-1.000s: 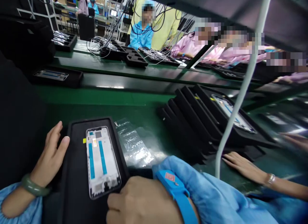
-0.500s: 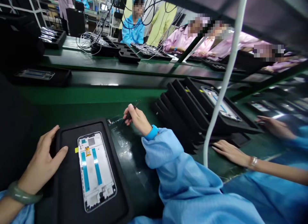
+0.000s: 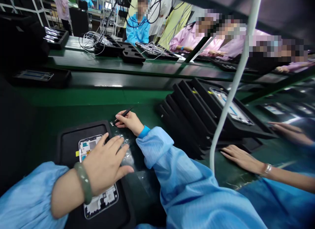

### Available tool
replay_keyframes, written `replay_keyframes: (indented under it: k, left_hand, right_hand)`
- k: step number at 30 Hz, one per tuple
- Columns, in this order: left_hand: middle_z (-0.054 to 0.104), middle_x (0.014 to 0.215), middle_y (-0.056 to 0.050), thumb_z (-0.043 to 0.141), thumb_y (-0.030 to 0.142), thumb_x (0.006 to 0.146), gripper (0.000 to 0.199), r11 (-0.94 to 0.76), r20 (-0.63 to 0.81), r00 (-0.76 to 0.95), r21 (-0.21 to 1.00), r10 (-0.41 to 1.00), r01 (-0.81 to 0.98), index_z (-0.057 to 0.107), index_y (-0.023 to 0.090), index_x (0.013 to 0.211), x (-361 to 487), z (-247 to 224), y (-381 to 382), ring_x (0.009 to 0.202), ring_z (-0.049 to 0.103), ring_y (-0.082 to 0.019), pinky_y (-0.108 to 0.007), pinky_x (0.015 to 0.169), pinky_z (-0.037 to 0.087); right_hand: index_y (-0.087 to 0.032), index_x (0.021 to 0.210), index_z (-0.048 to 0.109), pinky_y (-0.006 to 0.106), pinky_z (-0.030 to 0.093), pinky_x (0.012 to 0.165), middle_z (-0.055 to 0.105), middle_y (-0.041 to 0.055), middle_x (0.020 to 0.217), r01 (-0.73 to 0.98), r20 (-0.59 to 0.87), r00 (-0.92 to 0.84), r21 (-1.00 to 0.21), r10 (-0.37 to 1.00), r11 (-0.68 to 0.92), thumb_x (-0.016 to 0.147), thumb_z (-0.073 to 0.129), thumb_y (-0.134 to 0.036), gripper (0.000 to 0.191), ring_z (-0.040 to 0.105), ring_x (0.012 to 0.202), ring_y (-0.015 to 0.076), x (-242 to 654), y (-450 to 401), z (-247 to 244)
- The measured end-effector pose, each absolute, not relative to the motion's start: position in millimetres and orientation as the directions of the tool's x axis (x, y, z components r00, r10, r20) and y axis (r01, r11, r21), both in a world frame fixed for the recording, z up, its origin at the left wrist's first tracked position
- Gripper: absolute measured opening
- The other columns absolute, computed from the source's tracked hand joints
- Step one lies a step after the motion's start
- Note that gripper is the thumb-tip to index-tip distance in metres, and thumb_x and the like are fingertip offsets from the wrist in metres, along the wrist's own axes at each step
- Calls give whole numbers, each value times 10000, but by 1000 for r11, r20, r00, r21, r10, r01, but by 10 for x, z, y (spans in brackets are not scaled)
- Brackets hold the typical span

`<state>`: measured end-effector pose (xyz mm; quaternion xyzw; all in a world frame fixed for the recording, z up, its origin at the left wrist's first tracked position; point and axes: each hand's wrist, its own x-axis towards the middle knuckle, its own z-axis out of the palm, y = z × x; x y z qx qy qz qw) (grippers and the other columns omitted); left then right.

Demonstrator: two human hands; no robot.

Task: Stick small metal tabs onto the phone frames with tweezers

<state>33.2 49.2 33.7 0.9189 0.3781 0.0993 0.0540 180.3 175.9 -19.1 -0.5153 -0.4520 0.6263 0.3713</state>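
My right hand (image 3: 129,121) grips a pair of dark tweezers (image 3: 126,113), with the tip end low by a small white part (image 3: 112,123) on the green bench. My left hand (image 3: 105,165) is open, fingers spread, above a phone frame (image 3: 100,204) and covers its middle. The frame is white with blue strips and a yellow tab (image 3: 77,154) at its left edge. It lies in a black foam tray (image 3: 67,143). Clear plastic film (image 3: 129,156) lies on the bench just right of the tray, partly behind my left fingers.
A leaning stack of black trays (image 3: 187,124) stands to the right, a phone frame (image 3: 231,106) in the top one. A white cable (image 3: 228,101) hangs in front. A co-worker's hand (image 3: 242,158) rests beside the stack. Another tray (image 3: 61,78) sits at the back left.
My left hand has moved right from the tray's left edge to over the phone frame. My right hand with the tweezers has shifted left and down to the small white part.
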Motion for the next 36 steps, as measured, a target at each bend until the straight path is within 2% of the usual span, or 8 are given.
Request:
replay_keyframes:
  k: [5,11,15,17,19,25,30,36]
  left_hand:
    - [536,1226,-239,335,542,863,612,-699,-34,709,137,704,701,559,54,1157,630,207,615,1181,463,-353,-602,1027,204]
    - [556,1228,-176,390,416,875,442,-716,12,728,193,686,671,583,94,1110,534,192,651,1175,481,-283,-544,1079,158]
    - [603,1129,-83,381,373,887,339,-486,178,479,574,860,660,521,183,1131,271,333,655,1047,558,-182,-386,949,412]
    - [636,982,-55,423,420,863,326,-213,105,226,819,968,532,526,194,1073,124,393,636,880,609,-167,-330,788,493]
    - [637,872,-28,454,474,836,336,-14,-25,92,919,995,393,537,197,1007,7,425,600,776,614,-157,-301,695,503]
    - [568,737,23,467,479,829,267,39,-34,-19,920,999,390,516,218,845,-122,396,500,732,558,-129,-251,664,440]
    - [506,664,48,445,437,846,222,-35,7,53,834,999,550,499,225,807,-205,379,499,590,471,-101,-232,546,365]
    - [529,705,42,443,390,852,201,-74,-13,141,800,990,596,501,219,764,-275,401,464,642,498,-106,-235,602,382]
  right_hand:
    - [-132,818,545,143,545,503,646,7,647,-109,-310,-233,-934,922,-341,798,577,-104,47,636,532,73,1844,1752,-125]
    - [-169,903,551,108,531,499,689,-1,703,-399,-196,-339,-855,920,-330,797,593,-200,118,625,522,46,2009,1692,194]
    - [-179,906,556,128,537,503,701,5,723,-504,-55,-364,-828,930,-247,727,674,-249,225,643,549,66,1915,1498,367]
    - [-179,914,561,141,543,516,701,4,733,-487,-14,-383,-847,924,-215,727,677,-263,235,651,562,74,1792,1382,410]
    - [-178,914,565,153,547,528,697,-2,728,-466,10,-399,-863,917,-193,736,672,-261,224,657,569,80,1658,1285,429]
    - [-168,907,570,175,545,549,685,-2,737,-384,68,-446,-915,892,-122,746,661,-246,201,665,588,91,1422,1158,426]
    - [-164,863,591,249,565,641,644,3,786,-257,197,-453,-963,869,84,731,671,-236,170,670,683,123,1410,1106,451]
    - [-159,821,602,257,559,631,634,21,821,-112,236,-505,-972,830,208,739,663,-266,148,655,689,130,1429,1074,514]
